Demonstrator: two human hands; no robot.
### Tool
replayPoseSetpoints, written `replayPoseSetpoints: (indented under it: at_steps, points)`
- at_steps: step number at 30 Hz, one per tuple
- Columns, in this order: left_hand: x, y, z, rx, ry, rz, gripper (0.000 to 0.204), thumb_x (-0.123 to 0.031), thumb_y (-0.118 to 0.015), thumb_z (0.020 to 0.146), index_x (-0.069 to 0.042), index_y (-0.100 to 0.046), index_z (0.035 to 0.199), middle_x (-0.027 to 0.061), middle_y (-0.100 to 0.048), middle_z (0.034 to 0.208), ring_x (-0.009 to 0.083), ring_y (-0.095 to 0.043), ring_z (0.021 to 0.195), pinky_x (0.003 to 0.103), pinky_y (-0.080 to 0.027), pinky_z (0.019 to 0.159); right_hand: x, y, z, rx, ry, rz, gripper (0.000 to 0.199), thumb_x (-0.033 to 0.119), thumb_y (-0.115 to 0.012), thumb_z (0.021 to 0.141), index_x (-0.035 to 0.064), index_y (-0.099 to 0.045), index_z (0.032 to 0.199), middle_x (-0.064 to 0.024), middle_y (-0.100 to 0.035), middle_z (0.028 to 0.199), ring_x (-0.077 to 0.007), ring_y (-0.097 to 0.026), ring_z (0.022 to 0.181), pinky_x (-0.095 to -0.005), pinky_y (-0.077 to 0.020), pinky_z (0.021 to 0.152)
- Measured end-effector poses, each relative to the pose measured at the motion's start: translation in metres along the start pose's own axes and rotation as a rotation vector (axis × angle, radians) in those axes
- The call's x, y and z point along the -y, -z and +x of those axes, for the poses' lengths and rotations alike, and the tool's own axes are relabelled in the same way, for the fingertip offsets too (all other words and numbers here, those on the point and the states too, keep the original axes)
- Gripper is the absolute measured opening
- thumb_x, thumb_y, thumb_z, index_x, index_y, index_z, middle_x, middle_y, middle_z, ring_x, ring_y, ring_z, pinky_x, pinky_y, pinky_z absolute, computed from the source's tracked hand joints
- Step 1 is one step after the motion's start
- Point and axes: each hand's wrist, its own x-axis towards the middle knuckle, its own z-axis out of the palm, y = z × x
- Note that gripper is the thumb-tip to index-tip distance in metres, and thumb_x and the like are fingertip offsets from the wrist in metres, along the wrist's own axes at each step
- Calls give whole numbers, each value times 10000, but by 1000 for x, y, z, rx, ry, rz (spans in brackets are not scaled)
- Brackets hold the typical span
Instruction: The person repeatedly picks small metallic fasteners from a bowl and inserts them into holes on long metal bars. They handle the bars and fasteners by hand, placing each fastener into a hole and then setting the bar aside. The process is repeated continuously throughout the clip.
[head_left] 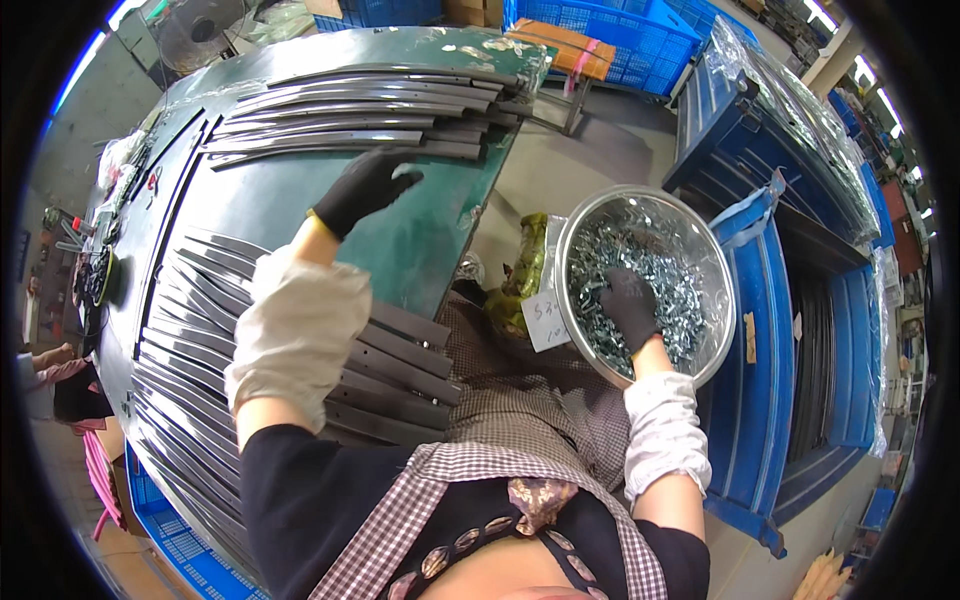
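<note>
While my right hand (630,303), grip unverifiable, occupies a bowl (716,245) of metal hardware (682,290), my unclenched left hand (368,190) hovers by far strips (345,122).

Small, shiny silver-grey metal pieces (677,275) lay loose and jumbled in a round metal bowl (720,300), which stood open side up to the right of the green table (425,235). Long, glossy, dark strips lay flat on that table in two groups: the far group (370,112) in overlapping rows with staggered right ends, the nearer group (205,345) packed side by side, small holes showing toward its right ends.
</note>
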Motion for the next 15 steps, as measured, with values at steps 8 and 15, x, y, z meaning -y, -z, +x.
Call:
replayPoseSetpoints:
  at_steps: [8, 15]
  points:
    - [84, -74, -2, -70, 448, 508, 545, -378, -575, 935, -170, -483, 1430, 75, -471, 1487, 306, -366, 1432, 687, -208, 1124, -7, 26, -19, -57, -99, 363, 319, 359, -718, 853, 67, -691, 980, -144, -695, 891, -336, -673, 865, -429, -518, 757]
    - [23, -57, -23, 99, 82, 310, 333, -473, -668, 849, -228, -705, 1072, 46, -660, 935, 283, -642, 952, 492, -412, 971, -16, 38, -25, -166, -169, 501, 345, 326, -656, 930, -5, -716, 851, -185, -686, 735, -321, -643, 637, -413, -471, 614]
